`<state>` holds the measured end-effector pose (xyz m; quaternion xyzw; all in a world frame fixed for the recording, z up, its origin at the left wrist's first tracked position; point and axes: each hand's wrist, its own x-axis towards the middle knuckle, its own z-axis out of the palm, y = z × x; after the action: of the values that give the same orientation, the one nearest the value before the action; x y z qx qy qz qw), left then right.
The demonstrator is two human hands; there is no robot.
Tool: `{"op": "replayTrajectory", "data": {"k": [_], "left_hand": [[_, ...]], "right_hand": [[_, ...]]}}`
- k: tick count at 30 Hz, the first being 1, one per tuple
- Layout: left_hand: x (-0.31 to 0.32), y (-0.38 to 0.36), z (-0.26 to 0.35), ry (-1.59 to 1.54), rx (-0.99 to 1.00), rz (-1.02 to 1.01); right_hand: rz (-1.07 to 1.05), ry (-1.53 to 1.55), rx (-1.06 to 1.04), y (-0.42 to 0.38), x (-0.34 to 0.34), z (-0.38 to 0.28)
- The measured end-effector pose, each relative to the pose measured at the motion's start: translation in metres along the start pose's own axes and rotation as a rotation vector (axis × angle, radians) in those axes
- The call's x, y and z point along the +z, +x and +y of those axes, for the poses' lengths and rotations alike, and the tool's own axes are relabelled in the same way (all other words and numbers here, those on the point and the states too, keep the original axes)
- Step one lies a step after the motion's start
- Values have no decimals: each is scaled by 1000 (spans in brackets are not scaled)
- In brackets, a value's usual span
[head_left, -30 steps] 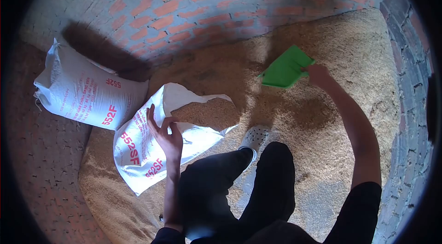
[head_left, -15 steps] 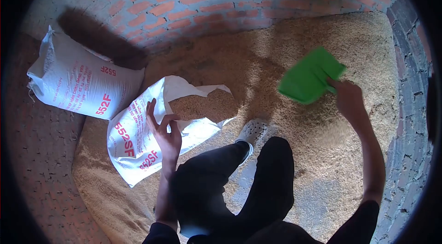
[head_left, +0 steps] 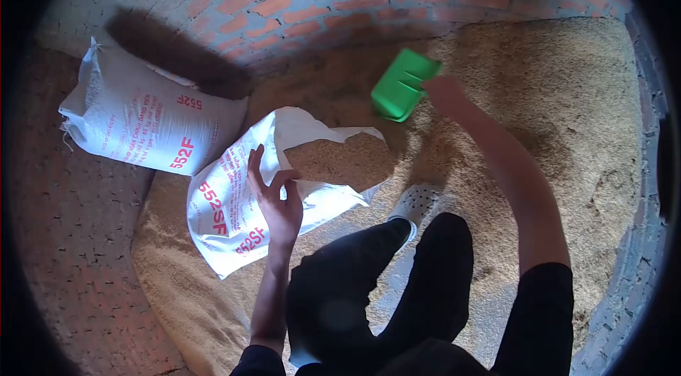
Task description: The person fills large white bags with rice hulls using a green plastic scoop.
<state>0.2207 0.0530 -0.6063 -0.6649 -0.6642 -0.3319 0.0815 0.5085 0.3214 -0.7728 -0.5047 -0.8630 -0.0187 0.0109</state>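
A white woven sack (head_left: 237,216) printed "552SF" lies on the heap, its mouth open and tan grain-like material (head_left: 340,162) inside. My left hand (head_left: 279,204) grips the near rim of that mouth, some fingers stretched along the outside. My right hand (head_left: 447,98) is closed on the handle of a green plastic dustpan (head_left: 404,86), held tilted beyond the sack's mouth. The dustpan is slightly blurred, and its contents are hidden from this angle.
A full, tied white sack (head_left: 142,117) marked "552F" leans by the curved brick wall (head_left: 340,3). Loose tan material (head_left: 553,106) spreads over the floor to the right wall. My foot in a pale clog (head_left: 420,200) stands close to the open sack.
My right hand has swung the dustpan left and upward in view, closer to the sack's mouth. The left hand stays at the rim. The whole view has shifted slightly.
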Motion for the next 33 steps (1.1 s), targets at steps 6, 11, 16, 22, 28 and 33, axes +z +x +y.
{"op": "replayTrajectory", "data": {"k": [6,11,16,22,28,33], "left_hand": [[7,-4,3,-23,-15,34],[0,3,6,76,12,-27],[8,1,-4,97,17,-74],[25,-12,-29,174,22,-72],[43,-28,-67,146,63,-105],[40,-16,-50,192,132,-88]], "right_hand": [[-183,-147,33,-134,-52,72],[-180,71,308,-250,-87,84],[405,514,620,-411,-71,60],[313,1631,1513,-585,-111,-99],[-9,2170,1870,-735,-90,-270],[116,2428,2060,-711,-59,-264]]}}
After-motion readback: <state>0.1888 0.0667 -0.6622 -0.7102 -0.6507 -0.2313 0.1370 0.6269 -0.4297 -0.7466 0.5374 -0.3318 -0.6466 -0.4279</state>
